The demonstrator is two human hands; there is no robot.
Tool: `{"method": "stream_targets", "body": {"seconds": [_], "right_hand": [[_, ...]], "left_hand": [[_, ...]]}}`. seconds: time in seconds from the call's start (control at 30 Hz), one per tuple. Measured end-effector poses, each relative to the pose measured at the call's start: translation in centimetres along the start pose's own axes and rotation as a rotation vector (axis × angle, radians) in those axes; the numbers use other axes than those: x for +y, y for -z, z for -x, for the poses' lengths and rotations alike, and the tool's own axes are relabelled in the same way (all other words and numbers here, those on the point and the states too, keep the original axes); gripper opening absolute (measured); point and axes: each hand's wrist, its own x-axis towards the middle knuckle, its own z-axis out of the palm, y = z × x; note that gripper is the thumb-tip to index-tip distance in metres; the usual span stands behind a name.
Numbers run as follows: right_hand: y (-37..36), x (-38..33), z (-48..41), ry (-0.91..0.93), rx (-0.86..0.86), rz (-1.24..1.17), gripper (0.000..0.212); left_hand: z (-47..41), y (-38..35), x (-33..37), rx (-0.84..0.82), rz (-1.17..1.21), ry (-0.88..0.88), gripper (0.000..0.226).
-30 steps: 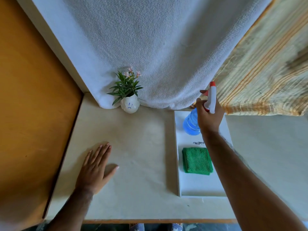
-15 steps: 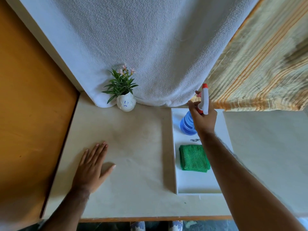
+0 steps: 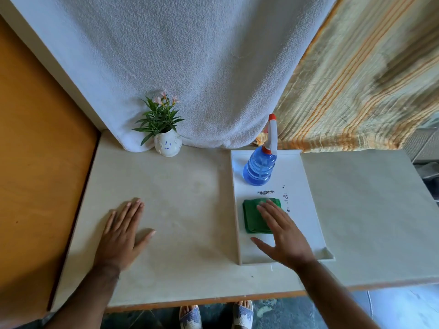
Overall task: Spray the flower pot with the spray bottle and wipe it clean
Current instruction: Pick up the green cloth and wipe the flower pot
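Observation:
A small white flower pot [image 3: 167, 146] with green leaves and pink blooms stands at the back of the table against the white towel. The blue spray bottle [image 3: 260, 169] with a white and red trigger head stands upright at the far end of the white tray [image 3: 306, 200]. A folded green cloth [image 3: 253, 217] lies on the tray nearer to me. My right hand [image 3: 281, 230] hovers over it, fingers spread, covering its right part; I cannot tell whether it touches. My left hand [image 3: 123, 230] rests flat on the table, fingers apart.
A white towel [image 3: 190, 67] hangs behind the table, a striped curtain [image 3: 356, 79] to its right. An orange-brown wooden panel [image 3: 35, 162] borders the table's left side. The table's front edge [image 3: 213, 300] is near me, with my sandalled feet below.
My right hand let go of the spray bottle, which now stands on the tray, and came back toward me over the green cloth. The left hand stayed flat.

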Motion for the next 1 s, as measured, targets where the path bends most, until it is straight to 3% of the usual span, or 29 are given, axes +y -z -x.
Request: {"method": "stream_targets", "body": {"seconds": [0.23,0.33,0.5,0.6,0.73,0.9,1.0], "right_hand": [[-1.1,0.8,-0.2,0.024,-0.017,0.160,0.067],[-0.6,0.3,-1.0,-0.004,-0.041,0.183,0.079],[0.3,-1.1,-2.8,-0.076,-0.032,0.230,0.071],[1.9,-2.6,-4.0,-0.282,-0.083,0.118,0.061],[3.8,-5.2,-6.5,-0.362,0.128,-0.101,0.049],[3.2,-10.7,-12.7,-0.077,0.218,-0.283,0.066],[0.8,-13.3,-17.0,0.124,0.150,-0.238,0.056]], "left_hand": [[0.0,-0.2,0.0,-0.025,-0.008,0.001,0.091],[0.0,-0.2,0.0,-0.029,-0.018,0.006,0.090],[0.2,-0.3,0.0,0.003,-0.027,-0.001,0.087],[0.2,-0.3,0.0,0.006,-0.020,-0.003,0.087],[0.1,-0.4,-0.1,-0.028,-0.016,0.009,0.088],[0.3,-0.3,-0.2,-0.048,0.013,0.022,0.088],[0.3,-0.4,-0.2,-0.049,0.026,0.028,0.088]]}}
